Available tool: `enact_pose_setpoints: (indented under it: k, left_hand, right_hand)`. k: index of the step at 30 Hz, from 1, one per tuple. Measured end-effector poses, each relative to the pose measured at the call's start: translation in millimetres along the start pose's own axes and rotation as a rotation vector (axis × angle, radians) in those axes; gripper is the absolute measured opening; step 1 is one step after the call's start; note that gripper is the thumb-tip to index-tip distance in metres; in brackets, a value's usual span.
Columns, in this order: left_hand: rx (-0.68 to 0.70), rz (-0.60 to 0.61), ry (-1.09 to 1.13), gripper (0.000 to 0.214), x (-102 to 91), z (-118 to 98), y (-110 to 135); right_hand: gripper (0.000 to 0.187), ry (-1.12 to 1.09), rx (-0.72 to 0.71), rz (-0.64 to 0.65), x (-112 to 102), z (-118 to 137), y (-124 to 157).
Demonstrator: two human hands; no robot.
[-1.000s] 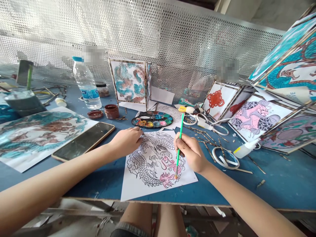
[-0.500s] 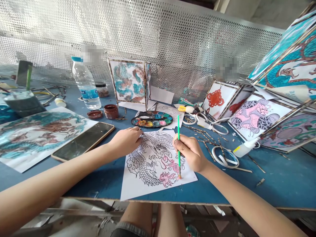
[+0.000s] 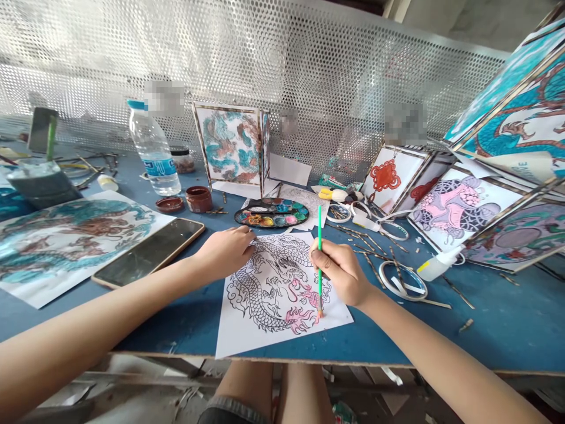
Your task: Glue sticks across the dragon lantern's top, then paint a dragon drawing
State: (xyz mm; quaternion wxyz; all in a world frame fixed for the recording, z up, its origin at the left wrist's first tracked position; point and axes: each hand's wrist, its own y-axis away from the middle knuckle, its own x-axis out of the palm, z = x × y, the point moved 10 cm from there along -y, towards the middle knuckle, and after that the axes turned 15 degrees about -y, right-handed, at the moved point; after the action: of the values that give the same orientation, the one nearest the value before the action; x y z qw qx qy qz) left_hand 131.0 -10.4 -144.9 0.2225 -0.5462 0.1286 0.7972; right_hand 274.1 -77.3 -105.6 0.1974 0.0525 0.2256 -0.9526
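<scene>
In the head view, we are gripping a green paintbrush (image 3: 320, 288) nearly upright in the closed fingers of our right hand (image 3: 342, 265), bristles at the lower right of the dragon drawing (image 3: 265, 300) near the surface's (image 3: 375, 341) front edge. Our left hand (image 3: 227, 250) is resting by its upper left edge, but we cannot tell whether those fingers are open. Light strokes inside the inked outlines, we are judging, are suiting the pink best.
</scene>
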Motion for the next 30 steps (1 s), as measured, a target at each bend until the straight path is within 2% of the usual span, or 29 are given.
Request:
enact_pose_setpoints:
  k: [5,13,20,26,30]
  left_hand:
    - [-0.005,0.005,0.001,0.038,0.1,0.2,0.1]
    - [-0.008,-0.010,-0.013,0.037,-1.3,-0.1,1.0]
    - [-0.003,0.001,-0.021,0.038,-0.1,-0.1,0.4]
    - [-0.007,-0.006,-0.019,0.038,-0.7,0.1,0.3]
    - [-0.012,-0.008,-0.024,0.038,-0.5,0.7,0.2]
  right_hand:
    - [0.033,-0.006,-0.002,-0.068,-7.9,1.2,0.8]
    - [0.032,-0.020,-0.011,-0.002,1.5,2.2,0.6]
    - [0.032,0.029,-0.016,-0.135,-15.6,4.3,2.8]
    - [0.031,0.031,-0.039,-0.023,-3.6,3.3,0.8]
    - [0.030,0.051,-0.063,-0.104,-13.3,5.5,1.3]
